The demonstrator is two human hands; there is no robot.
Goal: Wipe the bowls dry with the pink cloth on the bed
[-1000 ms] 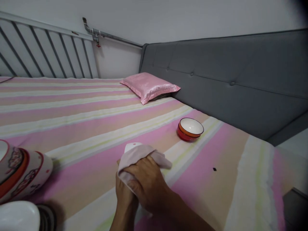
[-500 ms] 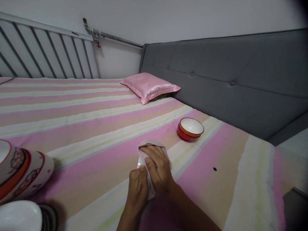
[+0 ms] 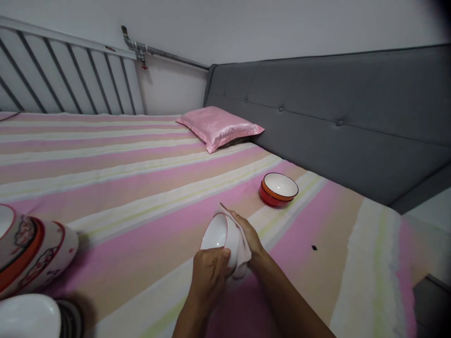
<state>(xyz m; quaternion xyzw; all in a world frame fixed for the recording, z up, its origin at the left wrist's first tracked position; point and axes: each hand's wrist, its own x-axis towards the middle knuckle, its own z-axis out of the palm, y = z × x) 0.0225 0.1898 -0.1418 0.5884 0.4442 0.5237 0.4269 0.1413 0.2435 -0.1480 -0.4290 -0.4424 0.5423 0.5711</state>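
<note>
A white bowl (image 3: 214,233) with a red rim is tilted on its side in front of me, its opening facing left. My left hand (image 3: 210,272) grips the near edge of it, thumb over the rim. A pale pinkish-white cloth (image 3: 244,256) lies against the bowl's outer right side. My right hand (image 3: 251,237) presses that cloth to the bowl from the right, and its fingertips are partly hidden behind the cloth. Beyond the hands, two stacked bowls (image 3: 279,190), orange over red with a white inside, stand on the striped bedsheet (image 3: 141,197).
At the left edge lies a stack of patterned bowls (image 3: 40,253), with a white dish (image 3: 28,315) on dark-rimmed ones nearer me. A pink pillow (image 3: 220,126) rests by the grey headboard (image 3: 334,103). A small black piece (image 3: 314,248) lies on the sheet at right.
The cloth and right hand have moved from the bowl's inside and rim to its outer right side. The bowl has come into view, and the left hand has shifted slightly right.
</note>
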